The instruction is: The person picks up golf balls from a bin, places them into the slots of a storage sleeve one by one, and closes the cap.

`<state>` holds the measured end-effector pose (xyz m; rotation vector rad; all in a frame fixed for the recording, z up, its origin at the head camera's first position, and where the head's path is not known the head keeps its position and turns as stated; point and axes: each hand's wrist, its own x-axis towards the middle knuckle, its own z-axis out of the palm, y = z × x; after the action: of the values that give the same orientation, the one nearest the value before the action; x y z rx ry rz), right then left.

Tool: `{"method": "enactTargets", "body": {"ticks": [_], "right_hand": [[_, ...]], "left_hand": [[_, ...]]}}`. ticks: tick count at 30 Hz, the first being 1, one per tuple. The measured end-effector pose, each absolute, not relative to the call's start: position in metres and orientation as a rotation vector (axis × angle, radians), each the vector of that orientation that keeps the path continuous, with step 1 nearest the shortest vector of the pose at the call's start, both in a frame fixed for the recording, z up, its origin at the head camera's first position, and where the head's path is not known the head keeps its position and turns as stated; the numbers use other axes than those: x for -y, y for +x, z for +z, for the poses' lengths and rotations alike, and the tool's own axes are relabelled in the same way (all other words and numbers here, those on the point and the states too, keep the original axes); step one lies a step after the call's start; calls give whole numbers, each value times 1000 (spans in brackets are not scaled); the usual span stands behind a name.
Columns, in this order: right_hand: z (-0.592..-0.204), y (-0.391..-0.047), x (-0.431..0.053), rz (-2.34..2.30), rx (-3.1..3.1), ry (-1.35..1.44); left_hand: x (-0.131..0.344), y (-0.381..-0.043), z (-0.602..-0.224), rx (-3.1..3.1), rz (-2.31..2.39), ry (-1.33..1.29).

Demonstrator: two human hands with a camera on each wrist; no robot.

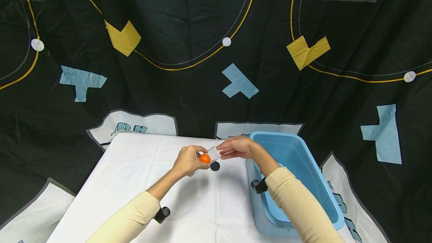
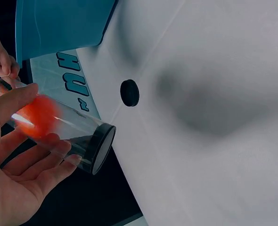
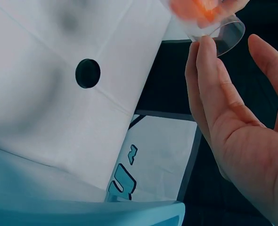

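Observation:
My left hand grips a clear plastic tube tilted over the table, thumb on one side and fingers on the other. Inside the tube lies an orange ball, close to my left thumb. A black-rimmed cap closes the tube's lower end in the left wrist view. At the opposite, uncapped end is my right hand, its fingers nearly straight at the rim and its thumb held apart from the tube in the right wrist view. Below on the table is a loose black lid.
A light blue plastic tub stands on the right side of the white-covered table, under my right forearm. Black cloth with taped shapes hangs behind the table.

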<state>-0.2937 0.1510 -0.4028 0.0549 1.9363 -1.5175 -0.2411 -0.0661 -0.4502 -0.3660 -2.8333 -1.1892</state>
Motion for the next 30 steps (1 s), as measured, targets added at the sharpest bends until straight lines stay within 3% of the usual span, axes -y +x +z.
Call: {"method": "enactTargets", "body": {"ticks": [19, 30], "right_hand": [[-377, -305, -245, -1564, -2007, 176], [-414, -297, -292, -1617, -2002, 468]], "left_hand": [[81, -242, -455, 2839, -1202, -273], [81, -243, -458, 2843, -1199, -289]]}}
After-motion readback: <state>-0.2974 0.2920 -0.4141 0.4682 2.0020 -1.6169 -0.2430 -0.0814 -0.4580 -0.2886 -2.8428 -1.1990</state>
